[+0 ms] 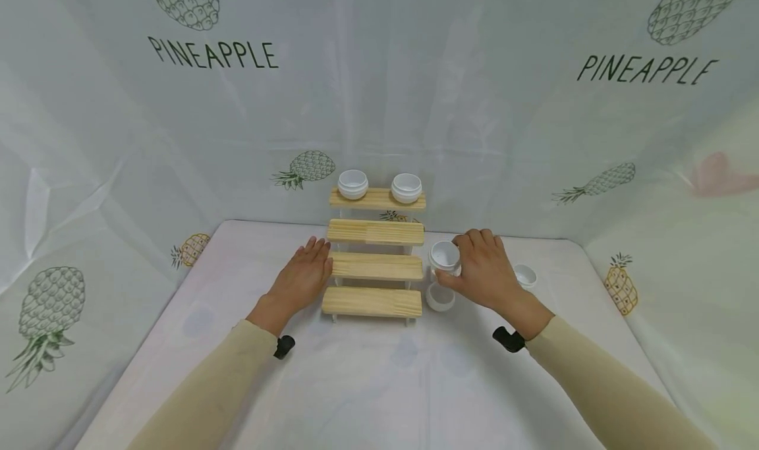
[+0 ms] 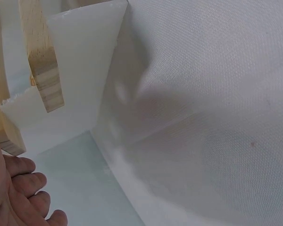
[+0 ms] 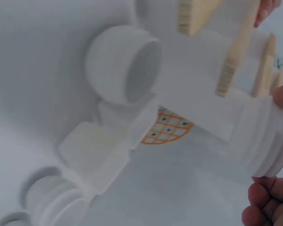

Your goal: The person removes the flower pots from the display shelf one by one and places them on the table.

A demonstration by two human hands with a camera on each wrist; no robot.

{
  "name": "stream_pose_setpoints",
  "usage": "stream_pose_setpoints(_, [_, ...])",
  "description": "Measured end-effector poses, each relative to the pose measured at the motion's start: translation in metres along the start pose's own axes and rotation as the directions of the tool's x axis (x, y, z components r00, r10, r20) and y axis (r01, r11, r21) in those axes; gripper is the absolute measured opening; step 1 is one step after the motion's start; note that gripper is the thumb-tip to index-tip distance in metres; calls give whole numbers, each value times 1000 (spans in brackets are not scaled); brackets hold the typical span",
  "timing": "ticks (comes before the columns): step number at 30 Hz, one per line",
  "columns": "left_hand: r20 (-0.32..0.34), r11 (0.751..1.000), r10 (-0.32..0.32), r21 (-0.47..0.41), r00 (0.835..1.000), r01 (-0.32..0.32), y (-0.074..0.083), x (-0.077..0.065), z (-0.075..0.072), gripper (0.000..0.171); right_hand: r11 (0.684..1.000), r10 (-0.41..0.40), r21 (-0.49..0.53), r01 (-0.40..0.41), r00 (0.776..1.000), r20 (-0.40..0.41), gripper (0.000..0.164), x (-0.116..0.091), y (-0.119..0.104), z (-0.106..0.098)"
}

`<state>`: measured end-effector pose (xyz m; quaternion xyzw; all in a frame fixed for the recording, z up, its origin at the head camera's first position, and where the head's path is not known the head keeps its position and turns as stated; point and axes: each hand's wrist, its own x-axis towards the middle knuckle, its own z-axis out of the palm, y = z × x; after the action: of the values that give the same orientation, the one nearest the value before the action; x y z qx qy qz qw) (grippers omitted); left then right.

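Note:
A stepped display stand [image 1: 372, 302] with several pale wooden shelves stands in the middle of the head view. Two white ribbed pots, a left pot [image 1: 352, 184] and a right pot [image 1: 406, 188], sit on its top shelf. My left hand [image 1: 301, 275] lies at the stand's left side with fingers extended, close to the shelf ends. To the right of the stand, my right hand [image 1: 487, 269] grips a white ribbed pot [image 1: 444, 255] between thumb and fingers. In the right wrist view, the held pot [image 3: 262, 136] is tilted, raised above the table.
A rounded white pot [image 1: 440, 297] rests on the table beside the stand's lower right. Another white pot [image 1: 525, 275] is behind my right wrist. Square white pots [image 3: 94, 150] and a ribbed pot [image 3: 56, 202] show in the right wrist view. A pineapple-print curtain [image 1: 450, 107] hangs behind.

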<state>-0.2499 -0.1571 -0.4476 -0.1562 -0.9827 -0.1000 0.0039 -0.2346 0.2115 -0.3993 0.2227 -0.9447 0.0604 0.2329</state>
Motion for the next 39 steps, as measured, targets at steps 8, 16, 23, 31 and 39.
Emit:
stream_pose_setpoints(8, [10,1000,0,-3,1000,0,0,0,0,61,1000,-14,1,14,999,40,63,-36,24,9])
stream_pose_setpoints(16, [9,1000,1,-21,1000,-1,1,-1,-1,61,1000,5,7,-5,998,67,63,-64,38,26])
stream_pose_setpoints(23, [3,1000,6,-24,1000,-6,2,-2,-2,60,1000,5,-1,-5,997,72,64,-79,45,38])
stream_pose_setpoints(31, [-19,999,15,-33,1000,-15,3,-2,-1,59,1000,17,12,-18,993,120,67,-89,52,52])
stream_pose_setpoints(39, [8,999,-1,-48,1000,1,1,-1,0,61,999,26,16,-28,992,125,66,-94,55,61])
